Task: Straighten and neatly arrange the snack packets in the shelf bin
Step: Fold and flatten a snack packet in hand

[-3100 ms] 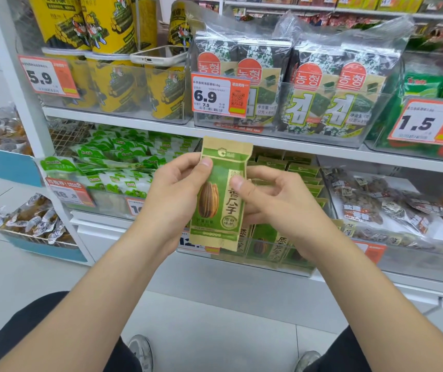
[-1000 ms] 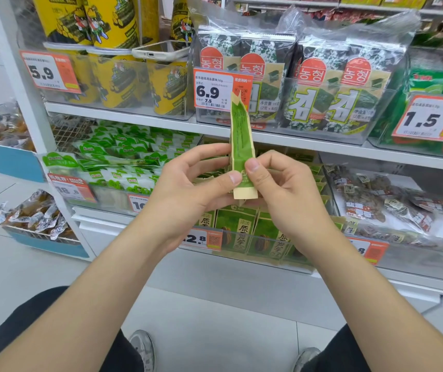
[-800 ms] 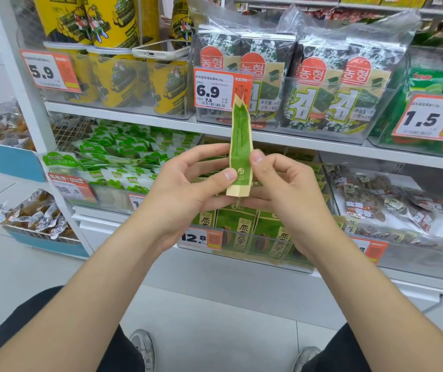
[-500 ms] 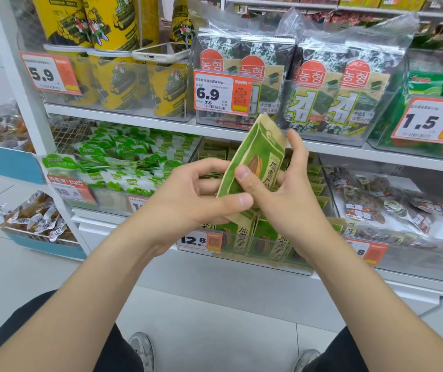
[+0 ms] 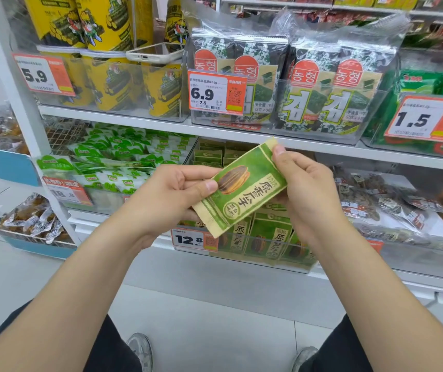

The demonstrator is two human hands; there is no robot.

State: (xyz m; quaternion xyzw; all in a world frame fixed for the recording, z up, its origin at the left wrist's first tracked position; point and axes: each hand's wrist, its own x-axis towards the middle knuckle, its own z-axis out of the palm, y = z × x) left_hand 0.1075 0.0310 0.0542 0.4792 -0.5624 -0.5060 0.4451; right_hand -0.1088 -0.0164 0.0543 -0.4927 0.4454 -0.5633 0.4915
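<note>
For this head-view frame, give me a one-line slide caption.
Both hands, left hand and right hand, hold a green sunflower-seed packet tilted before its clear plastic shelf bin.

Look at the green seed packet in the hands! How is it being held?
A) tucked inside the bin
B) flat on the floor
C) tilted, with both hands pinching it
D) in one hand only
C: the sunflower seed packet slants up to the right, the left hand pinching its lower left edge and the right hand its top corner, in front of the bin.
</note>
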